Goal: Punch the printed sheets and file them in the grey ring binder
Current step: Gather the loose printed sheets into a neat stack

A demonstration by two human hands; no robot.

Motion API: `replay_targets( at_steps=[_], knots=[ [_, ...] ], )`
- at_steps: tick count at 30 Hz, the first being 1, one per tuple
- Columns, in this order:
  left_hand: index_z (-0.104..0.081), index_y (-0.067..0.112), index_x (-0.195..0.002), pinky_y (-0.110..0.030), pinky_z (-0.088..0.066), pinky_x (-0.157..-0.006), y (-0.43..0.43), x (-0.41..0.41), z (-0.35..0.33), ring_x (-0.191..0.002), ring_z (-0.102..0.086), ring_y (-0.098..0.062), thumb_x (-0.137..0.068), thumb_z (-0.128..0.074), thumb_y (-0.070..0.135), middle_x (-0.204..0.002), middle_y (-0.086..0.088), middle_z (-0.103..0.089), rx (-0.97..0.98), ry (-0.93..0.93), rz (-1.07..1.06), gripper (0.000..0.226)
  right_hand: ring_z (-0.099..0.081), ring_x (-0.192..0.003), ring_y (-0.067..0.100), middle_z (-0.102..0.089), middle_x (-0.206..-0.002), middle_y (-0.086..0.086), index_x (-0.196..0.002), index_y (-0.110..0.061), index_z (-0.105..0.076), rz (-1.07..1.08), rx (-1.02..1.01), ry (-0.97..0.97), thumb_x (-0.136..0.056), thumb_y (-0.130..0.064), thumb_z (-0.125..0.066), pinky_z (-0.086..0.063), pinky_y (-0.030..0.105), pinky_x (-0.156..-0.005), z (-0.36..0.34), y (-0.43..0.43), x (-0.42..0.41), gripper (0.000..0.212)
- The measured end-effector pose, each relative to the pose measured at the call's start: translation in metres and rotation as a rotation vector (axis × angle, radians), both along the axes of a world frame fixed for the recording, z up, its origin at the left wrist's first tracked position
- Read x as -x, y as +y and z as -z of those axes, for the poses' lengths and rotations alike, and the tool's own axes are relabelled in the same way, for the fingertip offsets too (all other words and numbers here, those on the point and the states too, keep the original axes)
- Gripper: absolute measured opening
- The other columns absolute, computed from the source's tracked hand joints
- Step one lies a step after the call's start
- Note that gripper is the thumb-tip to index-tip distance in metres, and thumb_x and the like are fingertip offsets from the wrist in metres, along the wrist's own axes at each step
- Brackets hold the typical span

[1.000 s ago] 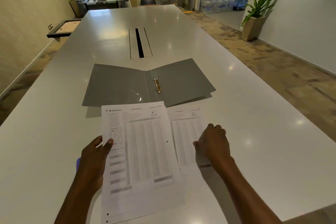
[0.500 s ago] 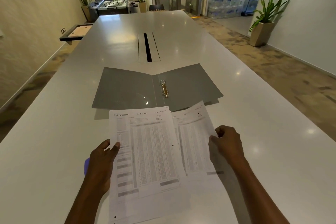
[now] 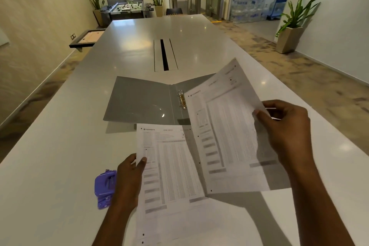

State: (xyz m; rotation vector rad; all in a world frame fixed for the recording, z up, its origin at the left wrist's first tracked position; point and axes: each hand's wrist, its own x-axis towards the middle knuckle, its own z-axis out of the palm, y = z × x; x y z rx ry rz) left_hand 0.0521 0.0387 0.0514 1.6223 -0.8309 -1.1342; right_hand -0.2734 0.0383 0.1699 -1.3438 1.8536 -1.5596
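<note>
The thumb and curled fingers of the right hand (image 3: 287, 132) pinch the right edge of the top sheet (image 3: 225, 136). This sheet is up off the table (image 3: 50, 166) and tilted, with its far corner highest. It covers most of the right side of the binder (image 3: 139, 100). Its near left part hangs over the right side of the bottom sheet (image 3: 175, 175).

The left hand (image 3: 129, 177) holds the left edge of the bottom sheet. The thumb is on top of the paper and the fingers curl at the edge. This sheet lies near the person, and its far edge reaches the near edge of the binder.

Both sheets have printed tables on them and small dark dots down their left sides.

A purple punch (image 3: 104, 187) lies on the table just left of the left wrist, partly hidden by it.

The grey binder lies open on the table beyond the sheets. Its metal rings (image 3: 181, 99) stand in the middle fold, just beside the top sheet's far left corner. I cannot tell if the rings are open.
</note>
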Motion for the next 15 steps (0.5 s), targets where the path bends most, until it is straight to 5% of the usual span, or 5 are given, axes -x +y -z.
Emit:
replay_targets(
  at_steps=[3, 6, 10, 12, 15],
  knots=[
    [-0.056, 0.005, -0.141, -0.029, -0.051, -0.074, -0.002, 0.004, 0.001, -0.079, -0.061, -0.006, -0.104, -0.06, 0.01, -0.088, 0.012, -0.061, -0.022, -0.006, -0.013, 0.038, -0.075, -0.078, 0.008, -0.078, -0.094, -0.007, -0.104, -0.018, -0.077, -0.027, -0.01, -0.117, -0.09, -0.019, -0.079, -0.06, 0.028, -0.067, -0.003, 0.001, 0.001, 0.015],
    [-0.065, 0.012, -0.123, -0.045, -0.059, -0.094, -0.005, 0.001, 0.008, -0.091, -0.073, -0.017, -0.105, -0.059, 0.015, -0.102, 0.0, -0.075, -0.067, -0.042, 0.009, 0.019, -0.077, -0.071, 0.015, -0.081, -0.084, 0.006, -0.096, -0.011, -0.077, -0.124, -0.059, -0.334, -0.089, -0.007, -0.078, -0.06, 0.025, -0.062, 0.012, -0.003, -0.005, 0.008],
    [-0.069, 0.008, -0.121, -0.045, -0.062, -0.089, -0.009, -0.002, 0.019, -0.102, -0.076, -0.033, -0.108, -0.053, 0.022, -0.11, -0.011, -0.079, -0.107, -0.027, 0.028, 0.024, -0.073, -0.058, 0.013, -0.079, -0.082, 0.015, -0.087, -0.009, -0.073, -0.176, -0.255, -0.552, -0.088, 0.001, -0.076, -0.059, 0.022, -0.056, 0.065, -0.015, -0.027, 0.011],
    [-0.067, 0.006, -0.12, -0.051, -0.055, -0.101, -0.01, -0.002, 0.022, -0.114, -0.068, -0.041, -0.109, -0.05, 0.027, -0.115, -0.017, -0.074, -0.118, -0.032, 0.012, 0.029, -0.075, -0.064, 0.018, -0.079, -0.09, 0.022, -0.091, -0.008, -0.074, -0.195, -0.341, -0.599, -0.087, -0.001, -0.078, -0.061, 0.028, -0.062, 0.096, -0.016, -0.04, 0.009],
    [-0.066, 0.012, -0.099, -0.031, -0.052, -0.089, -0.007, 0.001, 0.011, -0.101, -0.065, -0.022, -0.111, -0.045, 0.024, -0.102, -0.007, -0.07, -0.117, 0.002, -0.025, 0.027, -0.077, -0.069, 0.022, -0.08, -0.089, 0.019, -0.093, -0.005, -0.075, -0.203, -0.396, -0.624, -0.089, -0.001, -0.076, -0.062, 0.03, -0.067, 0.126, -0.012, -0.058, 0.007]
  ],
)
